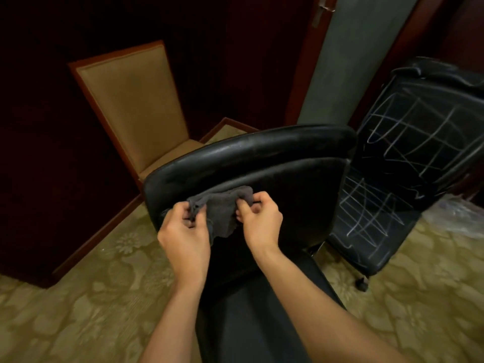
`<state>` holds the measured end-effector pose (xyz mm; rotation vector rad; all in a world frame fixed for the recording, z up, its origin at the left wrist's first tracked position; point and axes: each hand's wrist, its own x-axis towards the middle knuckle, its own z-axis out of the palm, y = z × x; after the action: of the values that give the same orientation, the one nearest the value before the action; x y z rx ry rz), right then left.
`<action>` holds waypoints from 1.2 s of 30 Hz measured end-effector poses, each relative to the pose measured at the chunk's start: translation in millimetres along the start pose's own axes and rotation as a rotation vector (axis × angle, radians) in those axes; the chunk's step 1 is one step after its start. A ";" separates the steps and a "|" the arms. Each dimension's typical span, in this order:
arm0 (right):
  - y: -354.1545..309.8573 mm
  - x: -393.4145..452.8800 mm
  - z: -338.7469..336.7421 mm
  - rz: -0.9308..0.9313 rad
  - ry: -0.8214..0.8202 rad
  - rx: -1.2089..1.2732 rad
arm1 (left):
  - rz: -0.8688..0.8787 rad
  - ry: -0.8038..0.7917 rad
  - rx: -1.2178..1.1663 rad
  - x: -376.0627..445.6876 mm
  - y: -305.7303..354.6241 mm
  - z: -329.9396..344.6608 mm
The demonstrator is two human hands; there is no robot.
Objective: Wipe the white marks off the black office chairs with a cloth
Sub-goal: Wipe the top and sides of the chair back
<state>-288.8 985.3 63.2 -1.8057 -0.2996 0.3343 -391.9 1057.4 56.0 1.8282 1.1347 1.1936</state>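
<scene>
A black office chair (296,179) stands right in front of me, its backrest showing no white marks. Both hands hold a dark grey cloth (222,210) against the backrest. My left hand (183,234) pinches the cloth's left edge and my right hand (259,218) pinches its right edge, so the cloth hangs crumpled between them. To the right stands a second black office chair (408,158), with white scribbled lines crossing its backrest and seat.
A tan upholstered wooden chair (136,106) stands at the back left beside dark wooden panels (39,153). A grey wall strip and a door with a handle (319,14) rise behind. Patterned green carpet (78,310) covers the floor; clear plastic (455,216) lies at far right.
</scene>
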 end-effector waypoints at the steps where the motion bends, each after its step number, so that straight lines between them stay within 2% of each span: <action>1: 1.4 4.6 -4.7 -0.006 -0.015 0.000 | 0.003 0.020 0.026 -1.4 1.1 5.9; 7: 17.4 52.9 -48.0 -0.026 -0.066 0.038 | -0.020 0.101 0.125 -17.2 22.9 66.6; 13: 39.4 110.8 -118.9 -0.085 -0.037 0.074 | -0.008 0.101 0.074 -37.8 64.9 151.6; 16: 48.1 117.4 -163.6 -0.104 -0.003 0.094 | 0.020 0.026 0.051 -54.2 84.0 181.3; 24: 68.9 110.0 -326.8 -0.093 0.227 0.181 | 0.114 -0.283 -0.075 -137.9 166.8 265.3; 28: 85.1 99.1 -395.6 -0.115 0.345 0.074 | 0.181 -0.402 -0.094 -192.2 208.8 287.5; 30: 88.5 102.9 -422.8 -0.148 0.331 -0.036 | 0.187 -0.406 -0.078 -211.2 222.8 293.2; 32: 88.8 110.2 -442.7 -0.163 0.242 -0.065 | 0.209 -0.404 -0.047 -225.3 231.9 293.9; 35: 96.0 112.2 -456.9 -0.212 -0.001 0.091 | 0.242 -0.432 -0.020 -244.0 237.3 291.2; 36: 101.1 108.2 -458.4 -0.241 -0.022 0.125 | 0.232 -0.437 -0.025 -250.1 238.5 290.6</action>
<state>-12.3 590.9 69.8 -1.6242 -0.4959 0.1983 -100.0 713.1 70.5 2.1093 0.6742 0.8594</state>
